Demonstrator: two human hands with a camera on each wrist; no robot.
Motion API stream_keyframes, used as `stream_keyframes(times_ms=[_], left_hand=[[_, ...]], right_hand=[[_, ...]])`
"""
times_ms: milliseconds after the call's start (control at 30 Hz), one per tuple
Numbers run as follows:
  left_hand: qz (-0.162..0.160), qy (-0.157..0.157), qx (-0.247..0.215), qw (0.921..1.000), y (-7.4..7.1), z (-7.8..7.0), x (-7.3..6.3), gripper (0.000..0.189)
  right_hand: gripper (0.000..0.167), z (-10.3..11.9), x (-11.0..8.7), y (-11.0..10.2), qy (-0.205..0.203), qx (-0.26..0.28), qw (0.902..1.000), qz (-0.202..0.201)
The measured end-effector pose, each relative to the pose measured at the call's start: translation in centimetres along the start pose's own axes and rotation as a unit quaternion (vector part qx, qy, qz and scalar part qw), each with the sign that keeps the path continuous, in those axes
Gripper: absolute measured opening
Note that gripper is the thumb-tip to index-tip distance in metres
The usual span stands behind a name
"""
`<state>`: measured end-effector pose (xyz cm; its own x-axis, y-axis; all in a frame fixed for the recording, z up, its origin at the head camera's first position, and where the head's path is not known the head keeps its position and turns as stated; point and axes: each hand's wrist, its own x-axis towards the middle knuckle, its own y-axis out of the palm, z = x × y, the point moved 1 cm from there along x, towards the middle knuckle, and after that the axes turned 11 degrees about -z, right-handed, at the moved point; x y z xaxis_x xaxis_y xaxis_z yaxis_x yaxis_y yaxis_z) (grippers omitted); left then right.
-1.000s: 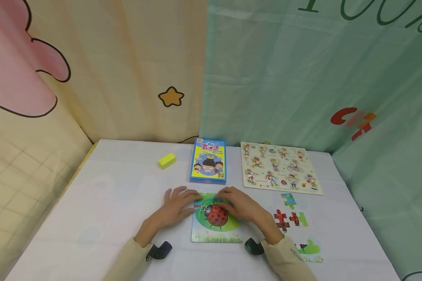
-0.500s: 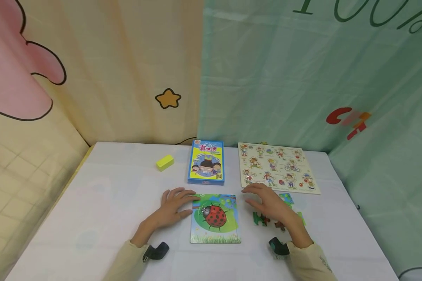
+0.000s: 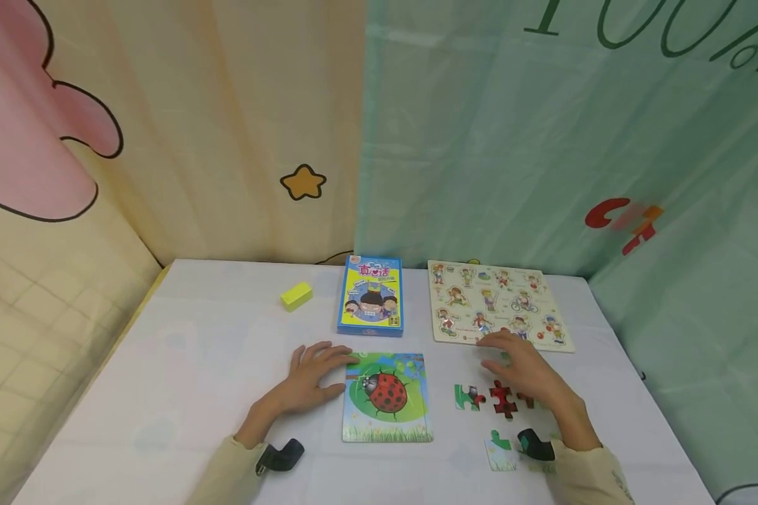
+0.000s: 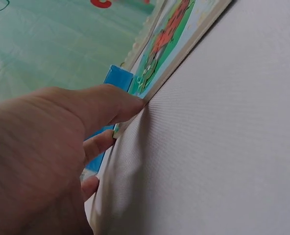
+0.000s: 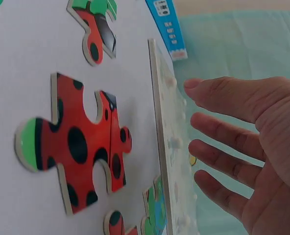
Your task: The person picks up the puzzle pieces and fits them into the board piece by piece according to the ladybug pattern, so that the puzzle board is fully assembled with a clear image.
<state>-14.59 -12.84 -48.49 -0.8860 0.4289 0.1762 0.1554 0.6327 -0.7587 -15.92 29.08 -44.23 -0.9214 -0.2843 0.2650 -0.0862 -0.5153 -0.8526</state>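
We see a green curtain [image 3: 480, 140], printed with a cut-off "100%", meeting a cream curtain [image 3: 227, 126] behind the work area; the latter carries a pink shape and an orange star. Before them stands a table [image 3: 133, 379] under a white cloth, slightly creased. At its far right lies a peg board [image 3: 467, 314] of cartoon children. Near the table's centre front, the ladybird board [image 3: 388, 396] lies flat where it lay one second earlier; its upper right corner, then covered by fingers, now shows in full. Behind it we find a blue and yellow box [image 3: 370, 298], lying face up.

The two hands are well apart. The left hand [image 3: 312, 375] keeps its place, fingers spread and thumb touching the ladybird board's left edge. The right hand [image 3: 524, 361], which lay over the ladybird board a second ago, has moved right and is now above the loose pieces, fingers extended and holding nothing. A yellow block [image 3: 297, 297] rests left of the box. Among the pieces, we note a green and red piece [image 3: 469, 398], hidden by the forearm one second ago; a red spotted piece [image 3: 502, 400] just beside it; and, nearer us, a grass piece [image 3: 500, 452].
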Motion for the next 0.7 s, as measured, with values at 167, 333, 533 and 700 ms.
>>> stream_keyframes(times_ms=[167,333,533,700], left_hand=[[0.003,-0.003,0.000,1.0000,0.1,0.1,-0.2,0.044],[0.006,-0.002,-0.007,1.0000,0.1,0.0,-0.1,0.046],[0.002,0.000,-0.009,1.0000,0.2,0.1,-0.1,0.048],[0.006,-0.005,-0.009,0.9999,0.1,0.1,-0.1,0.048]], right_hand=[[0.034,-1.6,-0.6,-1.1,0.030,-0.002,0.9995,-0.011],[0.029,-3.1,-1.0,-1.9,0.065,0.002,0.9978,-0.016],[0.033,-4.2,-1.7,-2.1,0.074,0.023,0.9968,-0.018],[0.036,-4.6,-2.0,-2.0,0.075,0.032,0.9967,-0.008]])
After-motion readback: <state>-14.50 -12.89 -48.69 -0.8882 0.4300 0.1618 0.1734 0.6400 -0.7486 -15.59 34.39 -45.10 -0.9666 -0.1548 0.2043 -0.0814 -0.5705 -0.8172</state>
